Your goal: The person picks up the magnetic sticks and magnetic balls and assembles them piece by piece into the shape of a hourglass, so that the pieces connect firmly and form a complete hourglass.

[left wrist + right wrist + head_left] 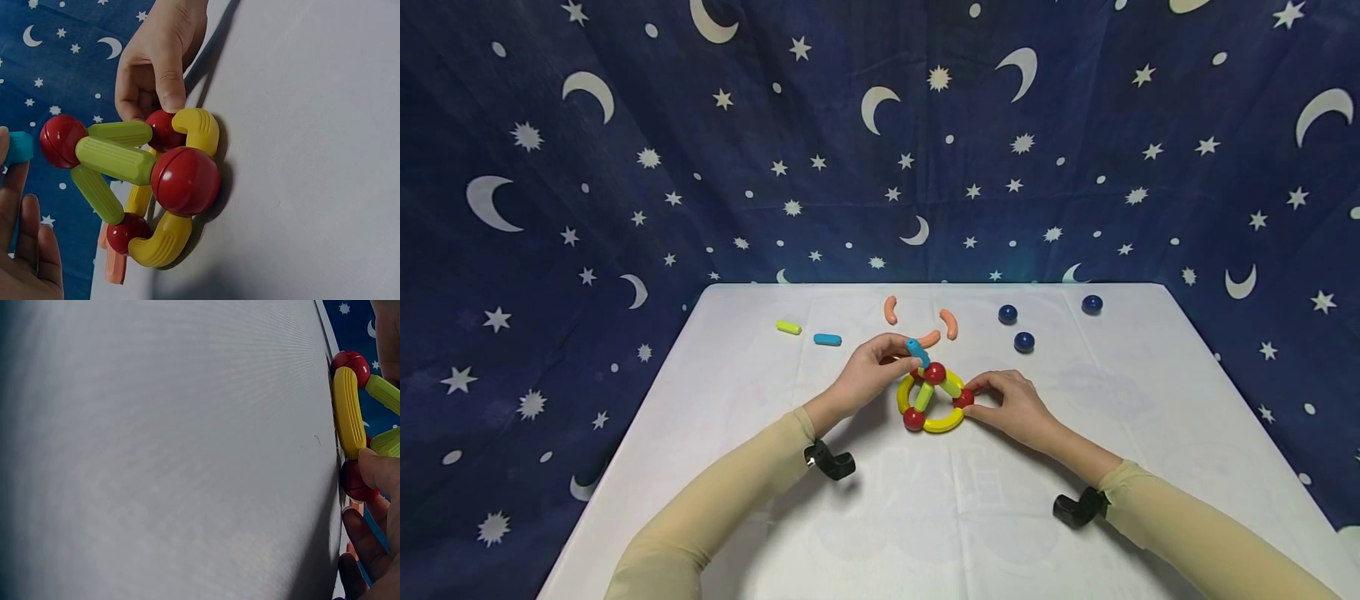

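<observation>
A magnetic building structure stands on the table: yellow curved rods (943,422) and red balls form a ring, from which green rods (115,159) rise to a top red ball (935,372). My left hand (880,367) pinches a blue rod (917,352) by this top ball. In the left wrist view a small gap separates the blue rod (20,147) from the ball (64,141). At the ring's right side, my right hand (1017,410) holds a red ball (963,399) between thumb and fingers. The right wrist view shows the thumb against that ball (356,481).
Behind the structure lie several orange curved rods (949,324). A loose blue rod (827,340) and a green rod (788,327) are at the back left. Dark blue balls (1024,342) sit at the back right. A starry curtain (925,208) borders the white table (887,533).
</observation>
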`<state>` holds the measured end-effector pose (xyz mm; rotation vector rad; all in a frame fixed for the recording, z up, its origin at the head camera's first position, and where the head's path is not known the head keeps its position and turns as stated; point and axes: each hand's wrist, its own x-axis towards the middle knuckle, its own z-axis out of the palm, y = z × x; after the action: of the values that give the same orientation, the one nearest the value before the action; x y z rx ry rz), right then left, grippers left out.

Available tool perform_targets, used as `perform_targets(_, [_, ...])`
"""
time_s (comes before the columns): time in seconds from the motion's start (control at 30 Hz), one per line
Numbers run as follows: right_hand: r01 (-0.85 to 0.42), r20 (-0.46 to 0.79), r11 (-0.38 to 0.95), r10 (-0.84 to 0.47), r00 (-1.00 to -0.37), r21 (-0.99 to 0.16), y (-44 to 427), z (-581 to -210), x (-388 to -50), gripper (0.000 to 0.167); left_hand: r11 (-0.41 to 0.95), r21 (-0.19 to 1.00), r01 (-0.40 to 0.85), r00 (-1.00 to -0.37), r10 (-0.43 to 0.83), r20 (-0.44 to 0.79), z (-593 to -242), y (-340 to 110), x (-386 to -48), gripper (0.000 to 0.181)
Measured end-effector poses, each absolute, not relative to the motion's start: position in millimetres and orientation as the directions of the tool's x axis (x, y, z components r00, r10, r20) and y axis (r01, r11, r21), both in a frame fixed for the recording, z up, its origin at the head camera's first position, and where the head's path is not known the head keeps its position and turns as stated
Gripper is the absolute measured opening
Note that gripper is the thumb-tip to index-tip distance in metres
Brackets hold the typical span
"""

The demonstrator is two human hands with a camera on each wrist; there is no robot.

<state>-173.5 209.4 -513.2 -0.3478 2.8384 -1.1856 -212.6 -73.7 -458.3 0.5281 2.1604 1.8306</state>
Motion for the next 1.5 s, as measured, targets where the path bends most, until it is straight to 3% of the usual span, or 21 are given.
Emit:
perform_targets(1.0, [-0.183,0.039,0.673,-0.224,-0.974,-0.716,208.1,-510.1,-172.0,0.037,0.147,0.98,0.132,-0.887,0.459,0.051,-464.2,-71.1,-208.2,0.028])
perform_targets(1.2, [-0.193,0.047,0.679,-0.227,-0.973,-0.709,206.1,-512.9,-172.6,0.038,0.375,0.907,0.193,-0.874,0.485,-0.015,-474.8,-79.3,-196.5,0.038])
perform_targets(1.37, [-0.219,0.076,0.687,-0.232,-0.97,-0.693,207.1,-514.1,-173.6,0.039,0.635,0.701,0.325,-0.877,0.48,-0.029,-486.4,-83.0,-179.4,0.053])
perform_targets(1.5, [-0.243,0.097,0.687,-0.244,-0.965,-0.685,207.7,-513.8,-173.7,0.04,0.729,0.564,0.387,-0.884,0.467,0.003,-493.3,-80.5,-171.8,0.058])
